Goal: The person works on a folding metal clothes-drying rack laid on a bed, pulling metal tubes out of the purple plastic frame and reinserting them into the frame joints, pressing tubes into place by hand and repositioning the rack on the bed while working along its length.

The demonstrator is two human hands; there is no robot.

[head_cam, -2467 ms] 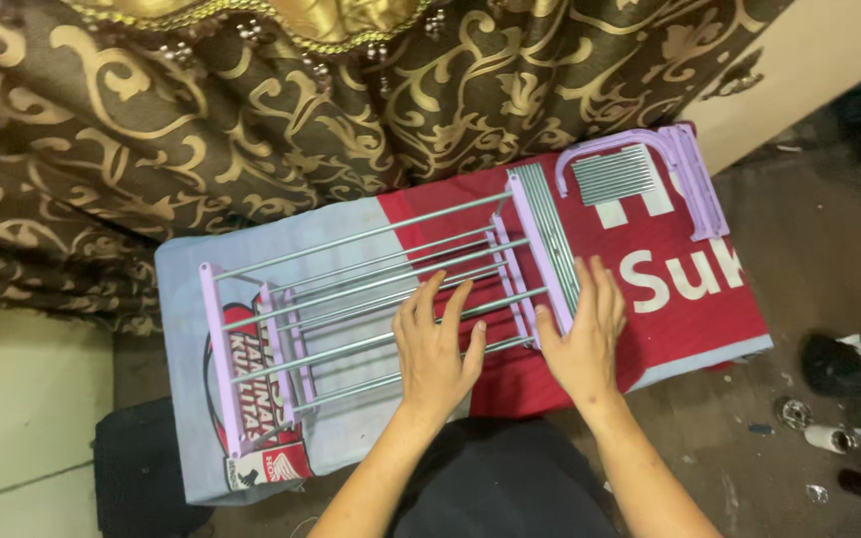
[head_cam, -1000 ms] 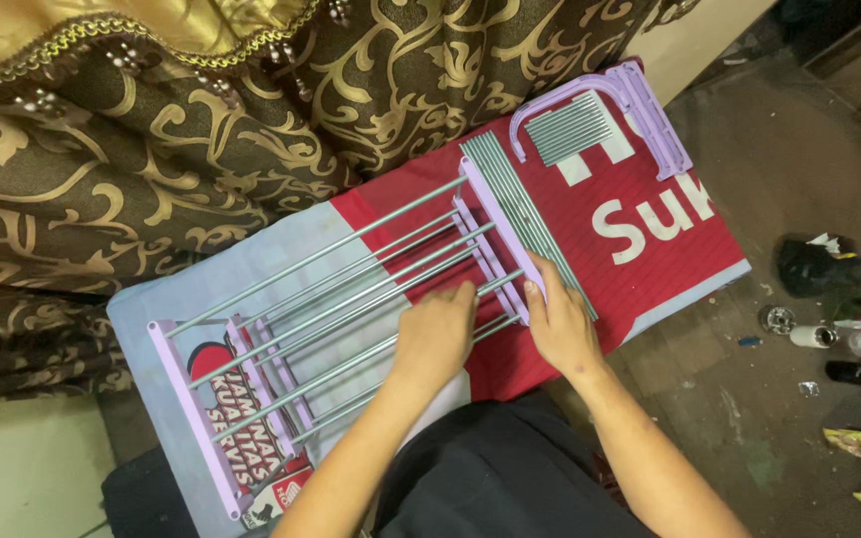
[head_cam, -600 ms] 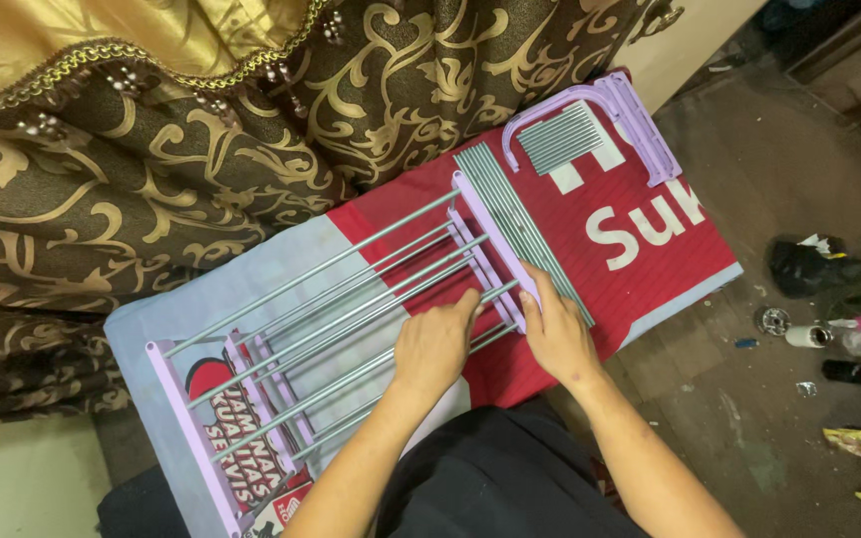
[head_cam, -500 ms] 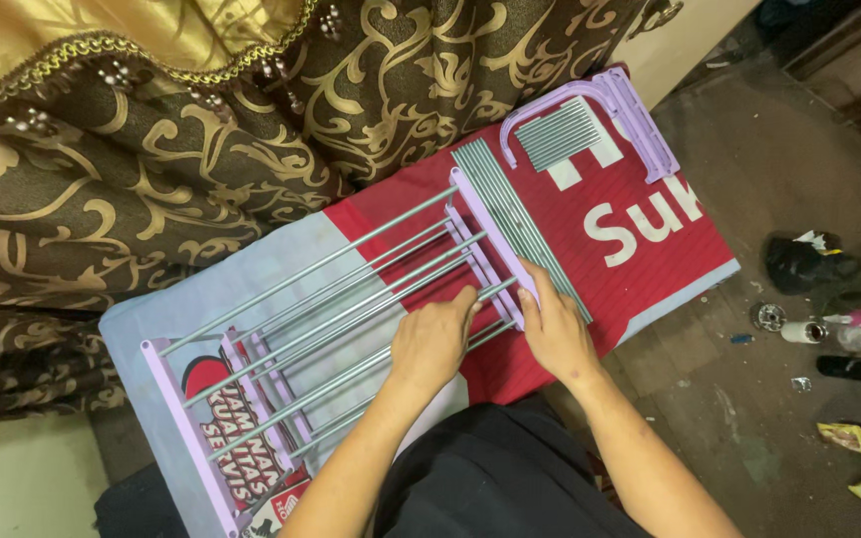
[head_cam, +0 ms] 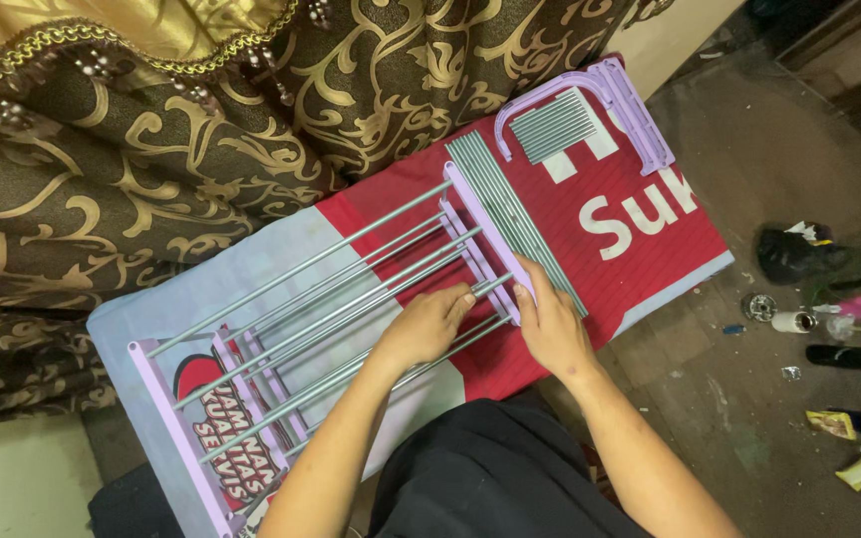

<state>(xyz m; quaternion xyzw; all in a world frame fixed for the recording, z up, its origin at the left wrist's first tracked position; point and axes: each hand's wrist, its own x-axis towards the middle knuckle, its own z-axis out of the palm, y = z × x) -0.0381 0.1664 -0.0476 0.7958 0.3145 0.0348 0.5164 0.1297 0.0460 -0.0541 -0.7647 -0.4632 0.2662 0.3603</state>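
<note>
**Two hands at the near end bar of a half-built rod rack**

While the person's dark-clothed lap fills the bottom of the view, both bare hands rest on the work just beyond it. The left hand [head_cam: 430, 324] lies palm down on the grey metal rods [head_cam: 351, 289], fingers curled loosely over the ends of the nearest ones, seemingly to keep them lined up; whether its grip truly closes on a rod I cannot tell. The right hand [head_cam: 550, 324] presses fingers against the lilac plastic end bar [head_cam: 480, 234] just beside those rod ends, grip clamped on the bar as if bracing it.

Counting outward: two hands; two long lilac end bars, the second [head_cam: 176, 428] at the rods' far left end, plus shorter lilac cross pieces between; perhaps eight or nine mounted rods, hard to count exactly where they overlap. All lies flat on a red, white and grey printed cardboard sheet [head_cam: 640, 259], which keeps parts off the dirty floor [head_cam: 779, 399].

Farther on lie one loose bundle of long grey rods [head_cam: 525, 214], one bundle of short rods [head_cam: 553, 127] inside a curved lilac frame piece [head_cam: 630, 100], then brown curtains with gold scrolls [head_cam: 151, 149].
</note>
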